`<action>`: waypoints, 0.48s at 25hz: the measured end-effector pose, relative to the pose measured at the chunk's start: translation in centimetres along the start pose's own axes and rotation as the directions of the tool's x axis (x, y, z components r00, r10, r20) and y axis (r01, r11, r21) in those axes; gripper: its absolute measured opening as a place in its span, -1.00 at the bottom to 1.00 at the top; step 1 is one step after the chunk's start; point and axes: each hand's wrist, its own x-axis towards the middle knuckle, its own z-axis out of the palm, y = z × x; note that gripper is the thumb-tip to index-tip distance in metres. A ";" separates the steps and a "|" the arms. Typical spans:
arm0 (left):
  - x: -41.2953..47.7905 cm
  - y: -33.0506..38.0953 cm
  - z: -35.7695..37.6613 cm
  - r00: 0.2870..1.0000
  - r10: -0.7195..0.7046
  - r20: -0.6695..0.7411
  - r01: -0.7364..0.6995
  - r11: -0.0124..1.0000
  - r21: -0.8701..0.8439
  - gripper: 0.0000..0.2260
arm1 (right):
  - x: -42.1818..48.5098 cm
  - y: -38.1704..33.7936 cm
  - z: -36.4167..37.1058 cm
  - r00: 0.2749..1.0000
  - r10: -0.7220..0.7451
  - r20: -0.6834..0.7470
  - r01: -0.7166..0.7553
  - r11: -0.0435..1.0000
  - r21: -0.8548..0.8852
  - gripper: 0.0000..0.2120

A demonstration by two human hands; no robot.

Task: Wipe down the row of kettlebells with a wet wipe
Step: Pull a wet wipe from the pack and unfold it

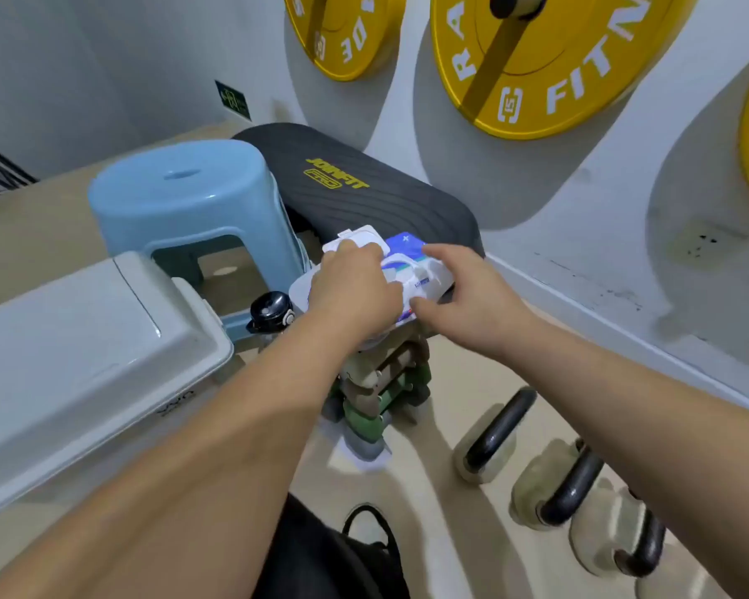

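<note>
Fetching a wipe: right hand (463, 296), grip clasping the pack (424, 276); left hand (355, 283) curled at its open lid (362, 237), its grip hidden. Next, draw one out for the kettlebells (494, 438).

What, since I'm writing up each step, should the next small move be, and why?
Probably pull one wipe out with the left hand while the right hand steadies the pack: its lid stands open, both hands are on it, no loose wipe shows, and the kettlebells sit untouched.

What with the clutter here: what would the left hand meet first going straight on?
The left hand seems to touch the pack's open lid; past that, probably the black pad, depth unclear.
</note>
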 end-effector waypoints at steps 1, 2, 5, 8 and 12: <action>0.2 -0.6 -0.2 0.999 -0.030 -0.032 0.030 1.000 0.003 -0.55 | 0.6 0.1 0.4 0.998 -0.022 0.056 0.024 0.999 -0.045 -0.22; 0.4 -0.9 -0.3 0.995 -0.034 -0.094 0.040 0.998 0.052 -0.55 | 0.9 0.2 0.7 0.993 -0.037 0.111 0.047 0.995 -0.091 -0.15; 0.8 -1.2 -0.7 0.997 -0.016 -0.075 0.025 0.992 0.123 -0.68 | 1.6 0.5 1.5 0.983 -0.008 0.184 0.025 0.995 -0.094 -0.09; 1.2 -0.3 -0.9 0.994 -0.077 0.076 0.072 0.995 0.069 -0.74 | 2.5 0.6 1.7 0.980 0.072 0.185 -0.085 0.994 0.064 -0.12; 1.6 -1.5 -1.6 0.989 -0.136 0.059 0.139 0.989 -0.041 -0.90 | 3.3 0.4 2.4 0.979 0.105 0.175 -0.122 0.989 0.088 -0.18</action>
